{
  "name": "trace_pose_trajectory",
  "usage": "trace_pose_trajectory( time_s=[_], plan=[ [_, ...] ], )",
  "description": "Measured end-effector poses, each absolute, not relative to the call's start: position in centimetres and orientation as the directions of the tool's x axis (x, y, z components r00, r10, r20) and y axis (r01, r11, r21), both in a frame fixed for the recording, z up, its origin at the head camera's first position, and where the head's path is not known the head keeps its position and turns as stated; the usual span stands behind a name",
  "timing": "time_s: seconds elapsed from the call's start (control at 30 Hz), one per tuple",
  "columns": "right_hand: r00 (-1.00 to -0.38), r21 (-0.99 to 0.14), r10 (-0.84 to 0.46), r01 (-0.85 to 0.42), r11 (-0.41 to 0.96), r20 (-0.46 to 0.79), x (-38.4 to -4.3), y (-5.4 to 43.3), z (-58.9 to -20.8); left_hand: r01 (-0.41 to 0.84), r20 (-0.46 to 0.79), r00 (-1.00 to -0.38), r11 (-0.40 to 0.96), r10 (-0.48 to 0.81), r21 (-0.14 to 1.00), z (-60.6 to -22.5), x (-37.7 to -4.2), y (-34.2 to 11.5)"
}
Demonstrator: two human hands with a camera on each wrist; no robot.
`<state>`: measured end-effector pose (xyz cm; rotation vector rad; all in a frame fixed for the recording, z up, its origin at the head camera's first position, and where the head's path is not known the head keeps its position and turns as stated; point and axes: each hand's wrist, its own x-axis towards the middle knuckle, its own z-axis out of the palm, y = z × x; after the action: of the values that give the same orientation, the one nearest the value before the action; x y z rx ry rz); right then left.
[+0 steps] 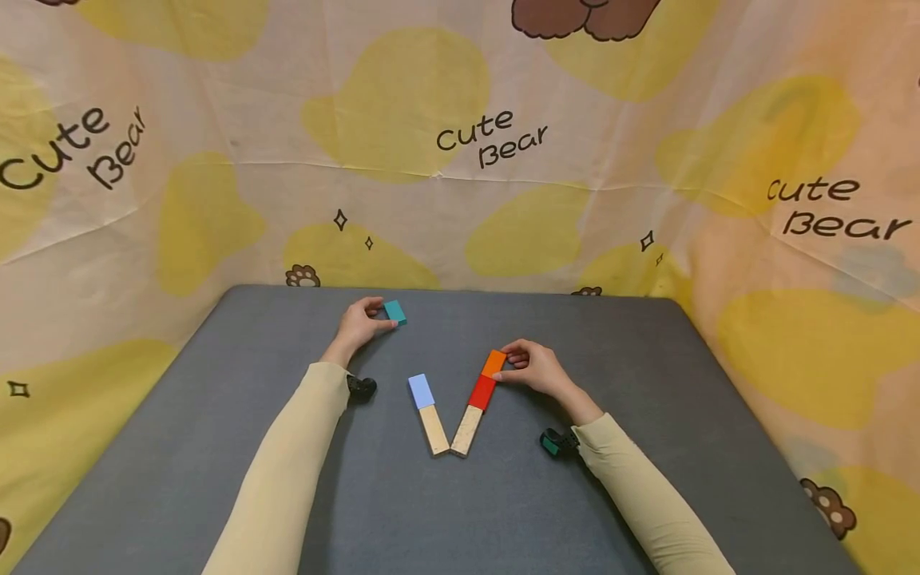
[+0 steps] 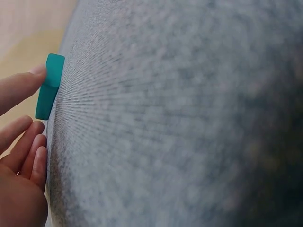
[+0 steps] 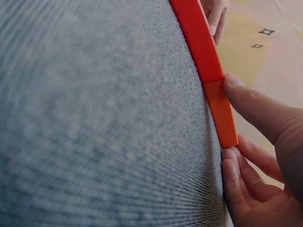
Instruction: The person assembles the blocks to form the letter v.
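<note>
My left hand is toward the table's far side, with a flat teal block between its thumb and fingers. The left wrist view has the thumb against the teal block and the fingertips by its lower end. My right hand pinches an orange block along its length, thumb at the seam with a red block. That red block meets a plain wooden block in one slanted row. A light blue block tops another wooden block; the two rows form a V.
The grey table carries all the blocks, and its far edge meets a patterned cloth backdrop. Dark wrist devices, such as the one at the right wrist, stick out inward from both sleeves.
</note>
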<state>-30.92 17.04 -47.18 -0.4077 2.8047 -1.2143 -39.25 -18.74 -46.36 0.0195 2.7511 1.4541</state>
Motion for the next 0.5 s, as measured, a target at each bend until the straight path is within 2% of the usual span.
trace_pose_trajectory(
  time_s=[0.5],
  plan=[
    [-0.962,-0.725,-0.264,-0.226,0.65,0.064,-30.77,17.17,-47.37,0.02,0.007,-1.0,0.597,0.024,0.802,-46.71,-39.02,-18.26]
  ],
)
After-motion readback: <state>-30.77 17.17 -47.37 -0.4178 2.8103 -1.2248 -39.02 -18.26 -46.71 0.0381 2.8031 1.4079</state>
